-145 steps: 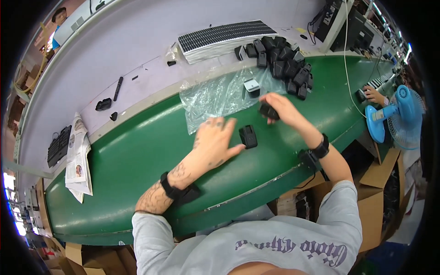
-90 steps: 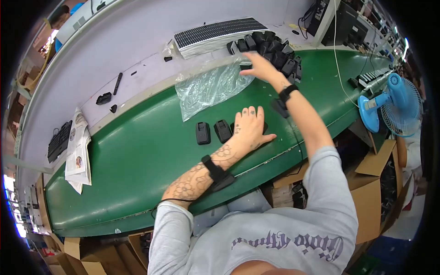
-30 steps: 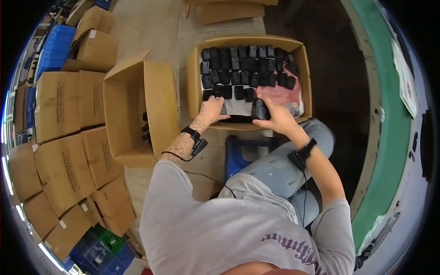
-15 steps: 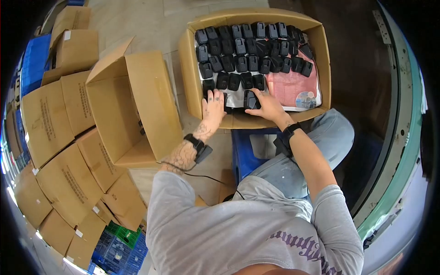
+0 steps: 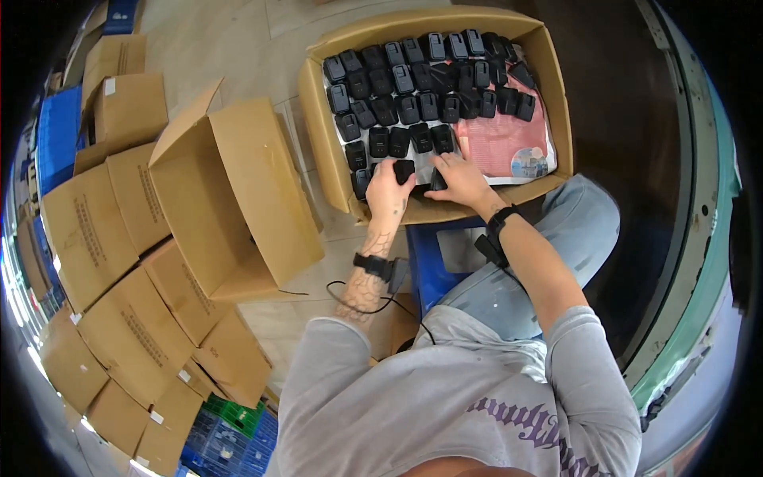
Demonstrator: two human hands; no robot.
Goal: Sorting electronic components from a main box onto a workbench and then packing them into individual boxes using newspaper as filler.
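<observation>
Rows of small black blocky plastic cases [image 5: 407,109] stand in an open cardboard box [image 5: 316,119] in front of me. My left hand [image 5: 388,195] is closed around one black plastic case [image 5: 405,170] near the box's front edge. Just to its right, my right hand [image 5: 463,184] grips another black plastic case [image 5: 438,180], mostly covered by the fingers. A further black case [image 5: 361,183] sits in the front left corner, beside my left hand. Under the cases lies a pink and white printed sheet or bag [image 5: 509,143], bare at the right.
A tall open carton [image 5: 266,183] stands on the floor to the left. Farther left are stacked closed cartons [image 5: 87,230] and blue and green plastic crates [image 5: 230,433]. A blue stool [image 5: 429,266] is below the box, and cables hang from my wrist bands [image 5: 373,266].
My left hand has moved right from the front left corner and now holds a black case. My right hand stays at its case, which has turned. The view has shifted slightly.
</observation>
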